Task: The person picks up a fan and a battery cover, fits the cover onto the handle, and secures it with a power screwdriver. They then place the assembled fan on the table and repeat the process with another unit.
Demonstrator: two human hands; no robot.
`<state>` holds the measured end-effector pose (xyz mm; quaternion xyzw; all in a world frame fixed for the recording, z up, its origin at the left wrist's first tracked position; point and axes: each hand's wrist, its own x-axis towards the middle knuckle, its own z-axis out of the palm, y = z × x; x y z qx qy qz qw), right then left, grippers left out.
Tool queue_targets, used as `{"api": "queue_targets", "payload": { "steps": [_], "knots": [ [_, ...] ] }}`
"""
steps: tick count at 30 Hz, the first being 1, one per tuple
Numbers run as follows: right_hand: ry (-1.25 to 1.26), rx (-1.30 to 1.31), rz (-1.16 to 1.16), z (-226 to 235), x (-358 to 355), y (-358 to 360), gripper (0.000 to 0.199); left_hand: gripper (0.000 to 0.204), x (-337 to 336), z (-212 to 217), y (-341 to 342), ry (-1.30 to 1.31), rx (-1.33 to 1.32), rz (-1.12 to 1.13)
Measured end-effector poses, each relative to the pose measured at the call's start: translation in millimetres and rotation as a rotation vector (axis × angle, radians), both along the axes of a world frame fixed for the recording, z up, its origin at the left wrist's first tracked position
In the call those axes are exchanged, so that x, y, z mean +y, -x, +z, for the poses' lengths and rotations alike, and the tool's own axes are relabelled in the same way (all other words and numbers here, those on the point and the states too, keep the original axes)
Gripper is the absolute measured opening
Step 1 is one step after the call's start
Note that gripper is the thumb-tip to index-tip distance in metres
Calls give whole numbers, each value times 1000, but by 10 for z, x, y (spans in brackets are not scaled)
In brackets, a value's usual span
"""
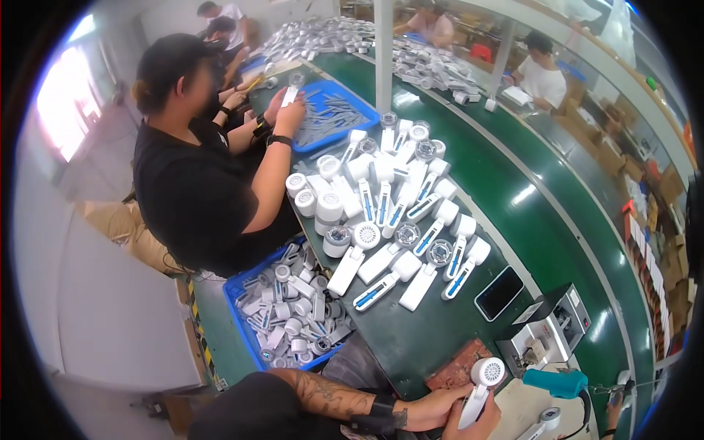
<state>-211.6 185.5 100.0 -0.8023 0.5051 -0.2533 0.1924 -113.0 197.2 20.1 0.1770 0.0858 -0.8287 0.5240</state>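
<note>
A white handheld fan (477,400), with a round slotted head and a straight handle, stands tilted between my hands near the lower edge. My right hand (487,421) is closed round the handle from the right. From the left, my left hand (443,405) closes on the same handle; its fingers are partly hidden behind the fan. A black band wraps my left forearm. Just behind the fan head lies a reddish-brown slab (458,367). To the right is a soldering iron with a teal handle (556,382), and below it another white fan (543,425).
A heap of white fans (389,198) covers the bench ahead; a blue crate (253,334) of fan parts stands left. A phone (500,293) lies beside an open metal box (546,330). A co-worker in black (205,169) sits left, near a blue tray (370,117). A green conveyor (506,176) runs behind.
</note>
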Motion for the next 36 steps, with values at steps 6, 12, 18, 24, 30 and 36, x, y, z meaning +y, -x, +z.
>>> {"api": "queue_targets", "payload": {
  "steps": [6, 12, 18, 24, 30, 36],
  "knots": [
    [110, -70, -18, -48, 95, 111, 49, 38, -27, -30, 135, 103, 128, 77],
    [173, -50, -51, -189, 207, 218, 52, 34, -6, -42, 198, 163, 178, 94],
    [360, -100, -184, -276, 306, 342, 54, 32, 22, -45, 278, 113, 195, 130],
    [58, -495, -351, -169, 205, 293, 65, 41, -4, 252, -27, 55, 112, 86],
    [59, -134, -116, -163, 210, 294, 66, 46, -60, 285, -16, 6, -7, -1],
    [169, 106, -51, -152, 243, 418, 46, 45, 9, 229, 56, 65, -27, 7]
  ]
}}
